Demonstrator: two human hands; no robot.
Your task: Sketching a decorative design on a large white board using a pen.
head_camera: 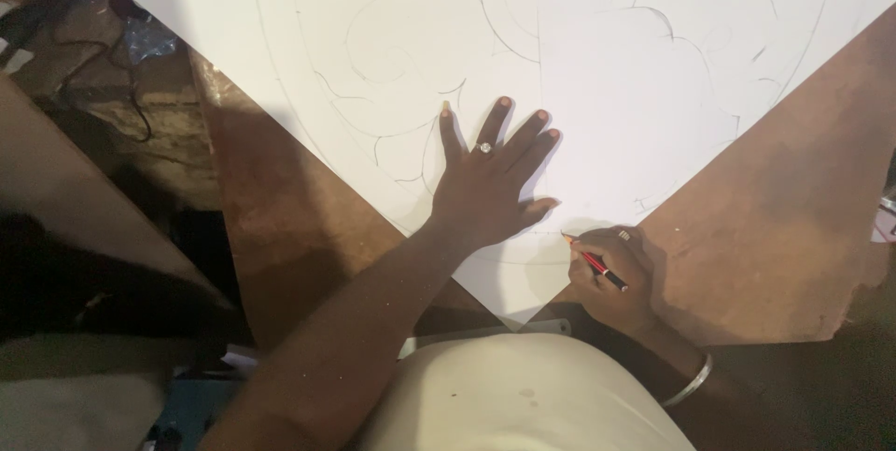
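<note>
Right hand (618, 269) grips red pencil (595, 263), tip on white sheet (607, 87).

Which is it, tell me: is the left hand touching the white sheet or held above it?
Touching. The head view shows the left hand pressed flat, fingers spread, on the white sheet, with no gap under the palm.

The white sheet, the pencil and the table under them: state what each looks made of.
White sheet: probably stiff paper or thin card, matte, lying flat with crisp edges and faint drawn lines.
Pencil in the right hand: likely wood, glossy red and black paint.
Table: seemingly wood or board, dull brown, scuffed.
</note>
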